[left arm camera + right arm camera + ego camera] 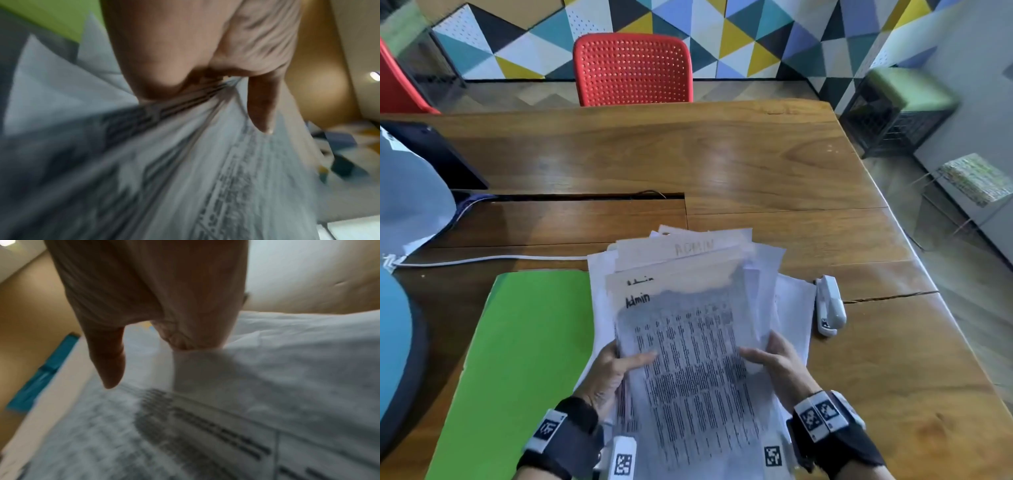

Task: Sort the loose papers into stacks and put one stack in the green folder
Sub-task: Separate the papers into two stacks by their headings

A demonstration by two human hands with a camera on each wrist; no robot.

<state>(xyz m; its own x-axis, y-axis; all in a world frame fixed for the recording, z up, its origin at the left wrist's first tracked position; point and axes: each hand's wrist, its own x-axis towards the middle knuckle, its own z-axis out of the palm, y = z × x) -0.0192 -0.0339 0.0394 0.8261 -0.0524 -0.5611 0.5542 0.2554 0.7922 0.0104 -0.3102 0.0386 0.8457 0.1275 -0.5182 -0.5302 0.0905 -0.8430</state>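
Observation:
A fanned bundle of printed papers (688, 329) is held above the wooden table, some sheets marked "Admin" by hand. My left hand (619, 363) grips its left edge, thumb on top of the printed sheet. My right hand (770, 359) grips the right edge, thumb on top too. The green folder (524, 356) lies shut on the table to the left, partly under the papers. In the left wrist view my left hand (216, 84) pinches the blurred papers (205, 162). In the right wrist view my right hand (156, 340) holds the papers (205, 418).
A white stapler (830, 305) lies right of the papers. More white sheets (792, 308) lie on the table (756, 171) under the bundle. A white cable (482, 258) runs along the left. A red chair (633, 68) stands behind the table; the right table edge is near.

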